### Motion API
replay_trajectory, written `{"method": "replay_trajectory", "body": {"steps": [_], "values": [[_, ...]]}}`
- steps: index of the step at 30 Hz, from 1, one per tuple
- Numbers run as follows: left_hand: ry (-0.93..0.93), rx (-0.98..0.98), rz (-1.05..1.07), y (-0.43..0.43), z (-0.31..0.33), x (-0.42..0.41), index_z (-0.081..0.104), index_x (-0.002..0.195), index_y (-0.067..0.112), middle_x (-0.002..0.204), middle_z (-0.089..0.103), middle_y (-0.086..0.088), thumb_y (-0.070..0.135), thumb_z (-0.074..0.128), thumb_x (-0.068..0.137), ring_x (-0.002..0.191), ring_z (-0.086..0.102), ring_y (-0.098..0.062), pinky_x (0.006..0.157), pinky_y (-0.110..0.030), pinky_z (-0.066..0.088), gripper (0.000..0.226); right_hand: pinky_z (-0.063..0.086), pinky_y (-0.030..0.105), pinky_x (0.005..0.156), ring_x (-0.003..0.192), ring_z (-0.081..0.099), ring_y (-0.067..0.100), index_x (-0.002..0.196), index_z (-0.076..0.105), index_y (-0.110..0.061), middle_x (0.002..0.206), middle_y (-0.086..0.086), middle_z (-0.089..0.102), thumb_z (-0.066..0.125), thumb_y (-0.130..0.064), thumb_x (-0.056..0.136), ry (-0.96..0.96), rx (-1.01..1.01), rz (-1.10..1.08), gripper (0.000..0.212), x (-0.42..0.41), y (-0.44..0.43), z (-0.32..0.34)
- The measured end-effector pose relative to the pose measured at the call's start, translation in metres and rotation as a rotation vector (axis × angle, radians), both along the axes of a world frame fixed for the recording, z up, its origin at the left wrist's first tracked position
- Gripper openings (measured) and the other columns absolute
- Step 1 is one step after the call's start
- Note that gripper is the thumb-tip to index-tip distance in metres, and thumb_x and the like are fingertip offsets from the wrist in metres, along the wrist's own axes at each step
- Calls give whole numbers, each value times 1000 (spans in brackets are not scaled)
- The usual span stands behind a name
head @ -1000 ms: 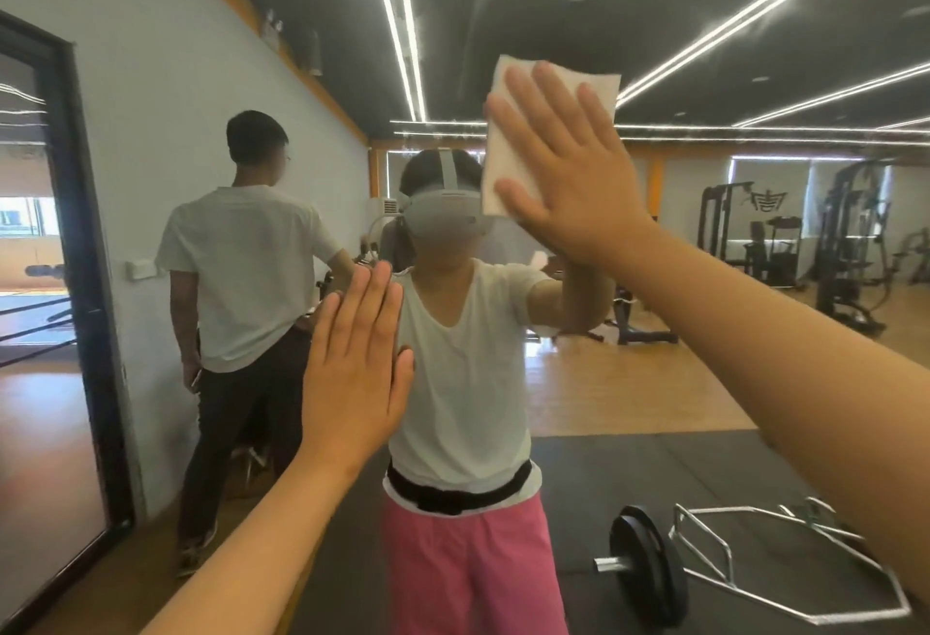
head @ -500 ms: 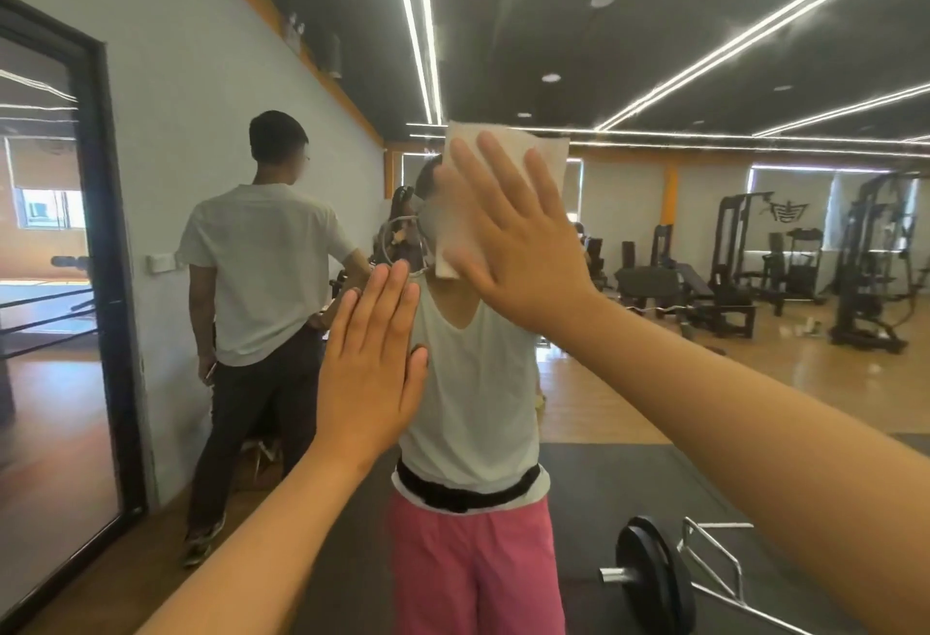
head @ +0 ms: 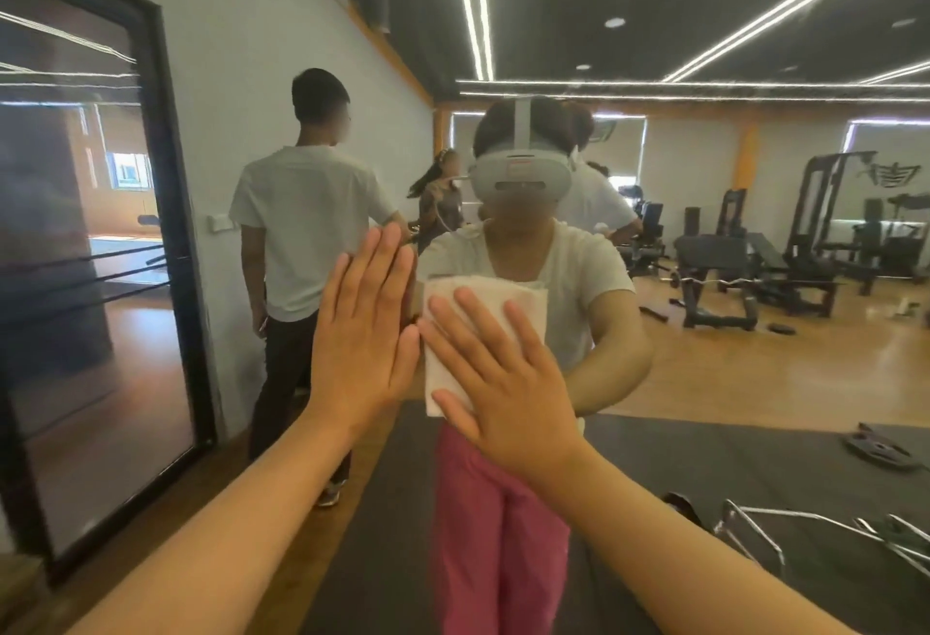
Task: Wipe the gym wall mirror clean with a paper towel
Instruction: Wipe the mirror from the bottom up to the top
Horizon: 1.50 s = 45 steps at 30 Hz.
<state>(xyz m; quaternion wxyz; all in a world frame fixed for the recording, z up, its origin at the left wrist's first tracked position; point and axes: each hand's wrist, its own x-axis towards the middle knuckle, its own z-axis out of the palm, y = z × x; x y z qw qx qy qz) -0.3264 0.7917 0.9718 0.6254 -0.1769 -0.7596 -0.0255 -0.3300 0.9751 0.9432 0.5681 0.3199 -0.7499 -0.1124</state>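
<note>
Paper towel [head: 495, 289] is being pressed against mirror [head: 729, 383] by right hand [head: 508, 383], fingers spread wide. Left hand [head: 365, 332], flat and straight-fingered, is being held just beside, at towel's 9 o'clock. Gym machines [head: 755, 272] are being reflected at 3 o'clock.

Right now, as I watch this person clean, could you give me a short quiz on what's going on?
1. True or false: the right hand presses the paper towel flat against the mirror.
2. The left hand is: A gripping a bottle; B flat, empty, fingers straight; C out of view.
3. Fill in: the paper towel is ___ in colour.
Key: 1 true; 2 B; 3 white.
</note>
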Motion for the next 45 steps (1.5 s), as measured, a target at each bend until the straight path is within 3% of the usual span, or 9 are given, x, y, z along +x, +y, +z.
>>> {"method": "replay_trajectory", "body": {"steps": [9, 14, 21, 28, 33, 42, 45], "values": [[19, -9, 20, -1, 2, -1, 22, 152, 1, 161, 21, -20, 32, 29, 101, 152, 12, -29, 125, -46, 7, 61, 8, 48, 124, 154, 12, 23, 159, 17, -16, 166, 3, 18, 38, -44, 101, -16, -104, -4, 68, 0, -6, -8], [32, -27, 29, -1, 2, -1, 22, 152, -2, 160, 22, -22, 31, 30, 100, 151, 10, -26, 125, -44, 6, 62, 10, 49, 124, 153, 15, 24, 159, 23, -17, 165, 3, 22, 40, -45, 101, -2, -180, -32, 67, -1, -11, -22], [6, -35, 63, -2, 1, -1, 21, 154, -1, 162, 19, -22, 26, 43, 95, 151, 13, -33, 125, -45, 6, 68, 5, 48, 125, 154, 12, 22, 158, 21, -19, 164, 2, 23, 34, -45, 103, 11, -246, -50, 62, 1, -15, -46], [-1, -34, 54, -3, 0, -2, 21, 155, -1, 163, 16, -19, 22, 48, 95, 152, 13, -33, 125, -46, 7, 70, 4, 45, 125, 154, 12, 22, 159, 18, -19, 165, 0, 17, 39, -40, 102, -48, -122, -51, 65, 8, 5, -112], [-8, -25, 54, -3, 0, -3, 19, 156, 1, 164, 16, -18, 25, 45, 95, 152, 11, -30, 125, -46, 7, 70, 3, 42, 125, 154, 13, 19, 160, 17, -20, 168, -2, 8, 39, -42, 100, -60, -63, -65, 67, 9, 20, -123], [7, -24, 40, -2, -1, -3, 12, 157, 4, 164, 14, -16, 27, 43, 96, 152, 9, -29, 125, -45, 7, 72, 9, 45, 125, 152, 20, 20, 154, 31, -20, 163, -2, 27, 54, -24, 93, -269, -284, 42, 65, 39, 4, -115], [11, -19, 31, -1, 0, -3, 13, 157, 4, 164, 15, -17, 25, 44, 96, 152, 10, -30, 125, -46, 8, 72, 11, 47, 124, 152, 20, 20, 155, 28, -21, 164, -4, 27, 57, -21, 91, -326, -426, 70, 71, 45, -12, -118]]}}
